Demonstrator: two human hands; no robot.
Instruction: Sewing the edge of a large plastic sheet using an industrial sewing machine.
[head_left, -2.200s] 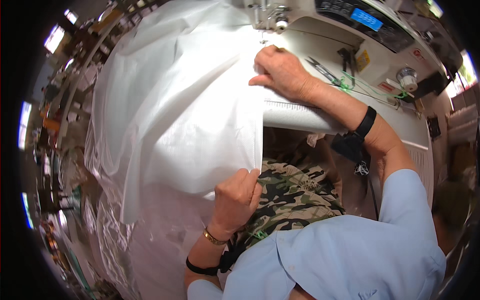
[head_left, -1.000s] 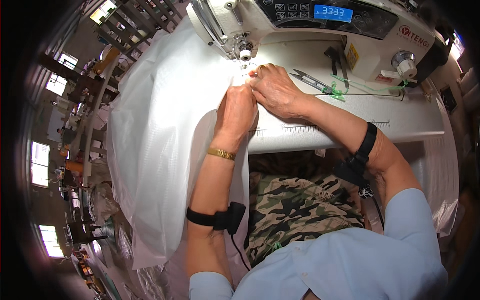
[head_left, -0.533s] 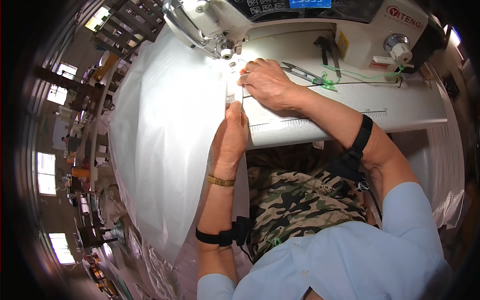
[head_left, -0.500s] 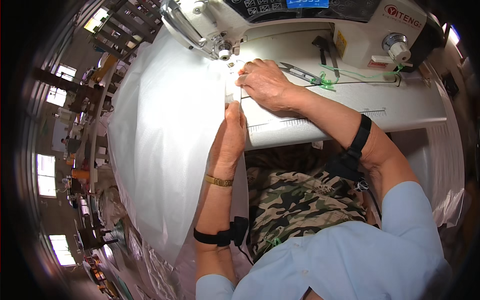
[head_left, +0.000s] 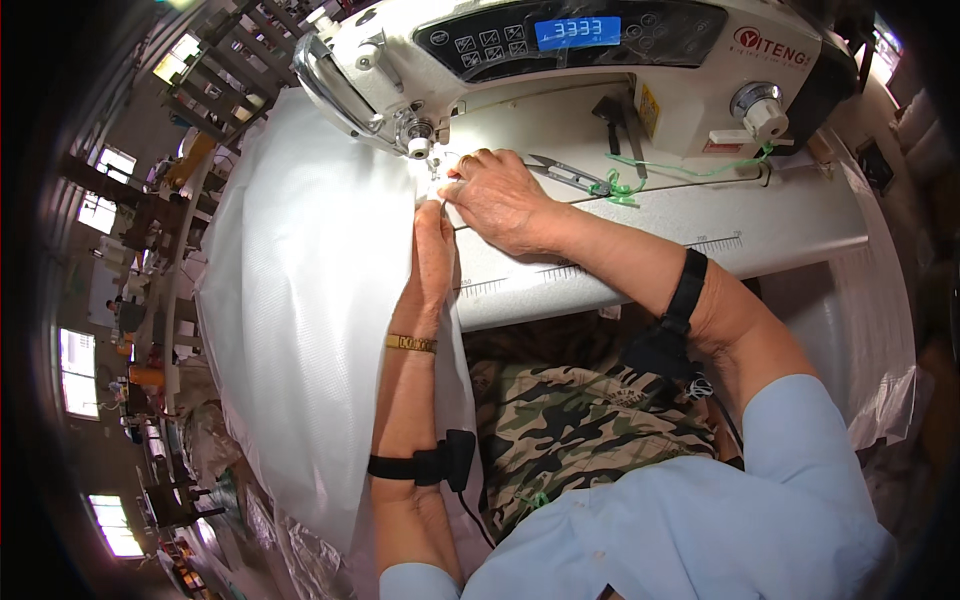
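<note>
A large white translucent plastic-like sheet (head_left: 290, 260) hangs over the left side of the sewing machine (head_left: 600, 58) and down past its bed. My left hand (head_left: 432, 255) pinches the sheet's right edge just in front of the needle area, thumb on top. Close beside it, my right hand (head_left: 500, 203) lies over the bed with curled fingers holding the same edge, right next to the presser foot. Its fingertips are partly lost in the bright lamp glare. The sheet covers part of my left forearm's outer side.
Thread snips (head_left: 568, 175) with green thread (head_left: 622, 188) lie on the machine bed (head_left: 640, 225) behind my right hand. A dark-headed tool (head_left: 608, 112) rests farther back. Clear plastic sheeting (head_left: 865, 340) hangs at the right. Racks and clutter fill the far left.
My left hand has moved forward along the edge, closer to the needle, and the sheet's edge has gone with it. My right hand stays beside the presser foot. The whole view has shifted slightly.
</note>
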